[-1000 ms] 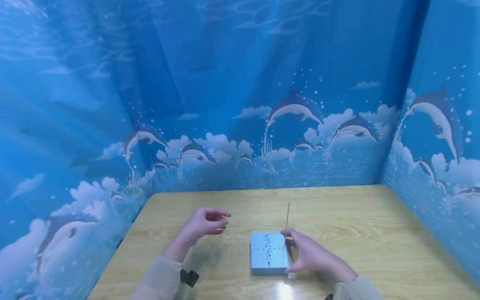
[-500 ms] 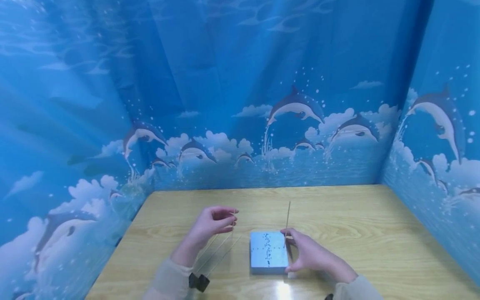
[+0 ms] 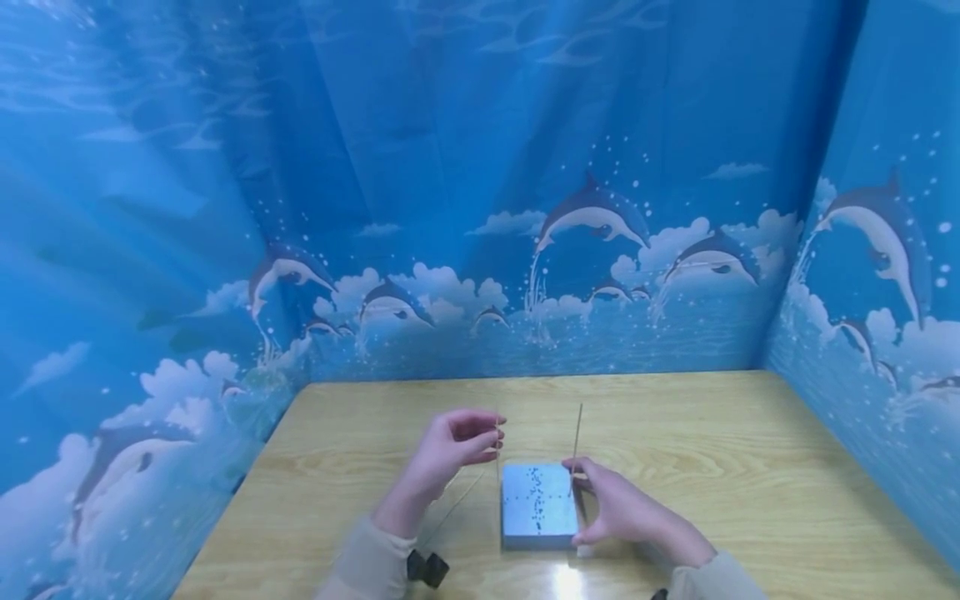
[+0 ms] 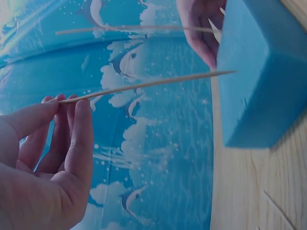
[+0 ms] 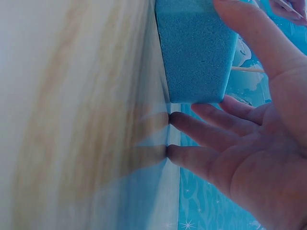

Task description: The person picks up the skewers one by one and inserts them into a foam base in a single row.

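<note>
A blue foam block [image 3: 538, 504] with dark dots on top sits on the table; its side fills the upper right wrist view [image 5: 196, 52]. Between thumb and fingertips the left hand [image 3: 450, 454] pinches a thin wooden stick [image 4: 144, 85], pointed end toward the block's top near the left edge; contact cannot be told. The right hand [image 3: 626, 508] holds the block at its right side, thumb at the near corner, some fingertips [image 5: 175, 153] on the table. Another stick [image 3: 577, 437] stands upright at the block's right edge.
Loose thin sticks [image 3: 461, 504] lie on the wooden table [image 3: 712, 450] left of the block, partly behind the left forearm. Blue curtains [image 3: 450, 167] with printed dolphins hang behind the table and along both sides.
The left hand has moved right to the block's left edge, and its stick now stands nearly vertical. The right hand, block and standing stick look unmoved.
</note>
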Demonstrator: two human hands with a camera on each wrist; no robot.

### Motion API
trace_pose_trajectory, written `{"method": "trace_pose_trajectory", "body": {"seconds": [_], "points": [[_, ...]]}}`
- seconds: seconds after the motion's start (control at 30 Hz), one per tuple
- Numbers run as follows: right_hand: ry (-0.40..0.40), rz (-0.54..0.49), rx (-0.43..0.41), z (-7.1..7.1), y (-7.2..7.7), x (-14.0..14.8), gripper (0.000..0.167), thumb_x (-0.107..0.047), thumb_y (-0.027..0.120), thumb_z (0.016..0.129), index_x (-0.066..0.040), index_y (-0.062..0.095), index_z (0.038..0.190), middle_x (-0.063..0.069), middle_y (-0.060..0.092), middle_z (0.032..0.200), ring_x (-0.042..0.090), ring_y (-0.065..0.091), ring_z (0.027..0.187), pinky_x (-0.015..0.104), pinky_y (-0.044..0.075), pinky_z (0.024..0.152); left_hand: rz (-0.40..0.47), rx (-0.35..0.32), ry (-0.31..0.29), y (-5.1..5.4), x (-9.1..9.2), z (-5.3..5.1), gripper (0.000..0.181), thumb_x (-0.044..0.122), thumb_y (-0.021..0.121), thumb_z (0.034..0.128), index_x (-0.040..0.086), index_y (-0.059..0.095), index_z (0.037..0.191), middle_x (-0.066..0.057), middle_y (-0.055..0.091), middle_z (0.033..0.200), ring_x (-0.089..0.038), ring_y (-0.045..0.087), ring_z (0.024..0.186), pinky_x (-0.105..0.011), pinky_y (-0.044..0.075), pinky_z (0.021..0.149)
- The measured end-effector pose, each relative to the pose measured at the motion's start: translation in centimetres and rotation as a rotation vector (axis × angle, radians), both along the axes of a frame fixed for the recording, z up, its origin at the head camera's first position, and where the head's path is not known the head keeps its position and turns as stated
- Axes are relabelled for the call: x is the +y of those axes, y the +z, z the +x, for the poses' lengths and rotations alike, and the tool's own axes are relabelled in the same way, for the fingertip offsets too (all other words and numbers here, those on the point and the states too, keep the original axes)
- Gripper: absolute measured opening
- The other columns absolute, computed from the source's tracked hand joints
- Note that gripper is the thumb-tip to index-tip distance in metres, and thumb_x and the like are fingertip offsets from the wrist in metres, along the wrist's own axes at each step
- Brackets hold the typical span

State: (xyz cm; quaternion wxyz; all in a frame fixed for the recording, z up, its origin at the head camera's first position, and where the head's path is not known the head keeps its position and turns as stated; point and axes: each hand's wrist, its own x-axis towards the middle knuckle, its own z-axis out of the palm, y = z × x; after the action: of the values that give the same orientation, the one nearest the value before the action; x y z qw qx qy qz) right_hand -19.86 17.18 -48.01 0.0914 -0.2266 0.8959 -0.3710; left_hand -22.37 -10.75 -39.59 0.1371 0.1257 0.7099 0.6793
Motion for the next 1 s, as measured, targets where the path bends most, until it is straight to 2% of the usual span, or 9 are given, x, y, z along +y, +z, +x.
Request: {"method": "trace_pose_trajectory", "body": {"seconds": [0.23,0.53,0.67,0.83,1.0], "points": [[0.01,-0.009,0.017,0.0,-0.1,0.2,0.109,-0.03,0.093,0.055,0.005,0.038,0.143,0.027,0.046,0.145,0.044,0.055,0.126,0.06,0.039,0.109,0.001,0.042,0.019,0.3,2.0,0.3,0.031,0.009,0.068,0.0912,0.001,0.065,0.121,-0.015,0.069,0.116,-0.021,0.069,0.101,-0.034,0.06,0.089],[0.009,-0.008,0.025,0.1,-0.1,0.3,0.107,-0.03,0.093,0.055,0.005,0.039,0.142,0.027,0.047,0.145,0.044,0.055,0.126,0.06,0.04,0.109,0.014,0.14,0.062,0.7,4.6,1.0,0.023,0.002,0.066,0.0902,0.002,0.069,0.113,-0.017,0.071,0.111,-0.021,0.071,0.096,-0.03,0.061,0.085],[0.012,0.001,0.037,0.2,0.0,0.3,0.107,-0.031,0.092,0.056,0.004,0.04,0.142,0.026,0.047,0.145,0.042,0.056,0.126,0.059,0.041,0.109,-0.01,0.164,0.084,0.6,5.9,1.1,0.021,0.002,0.066,0.0898,0.005,0.071,0.11,-0.015,0.072,0.109,-0.02,0.071,0.095,-0.027,0.061,0.082],[0.015,0.002,0.048,0.1,-0.1,0.2,0.105,-0.031,0.092,0.057,0.003,0.04,0.142,0.025,0.047,0.146,0.042,0.056,0.126,0.057,0.042,0.109,-0.032,0.18,0.068,0.1,6.8,1.2,0.02,0.004,0.067,0.0903,0.007,0.071,0.109,-0.013,0.072,0.108,-0.02,0.07,0.095,-0.025,0.061,0.081],[-0.001,0.001,0.026,0.0,-0.1,0.2,0.106,-0.03,0.092,0.057,0.002,0.04,0.143,0.024,0.047,0.147,0.041,0.055,0.127,0.059,0.041,0.109,-0.039,0.183,0.065,-0.5,7.2,1.1,0.02,0.005,0.067,0.0904,0.011,0.072,0.109,-0.006,0.073,0.106,-0.017,0.07,0.094,-0.024,0.061,0.08]]}}
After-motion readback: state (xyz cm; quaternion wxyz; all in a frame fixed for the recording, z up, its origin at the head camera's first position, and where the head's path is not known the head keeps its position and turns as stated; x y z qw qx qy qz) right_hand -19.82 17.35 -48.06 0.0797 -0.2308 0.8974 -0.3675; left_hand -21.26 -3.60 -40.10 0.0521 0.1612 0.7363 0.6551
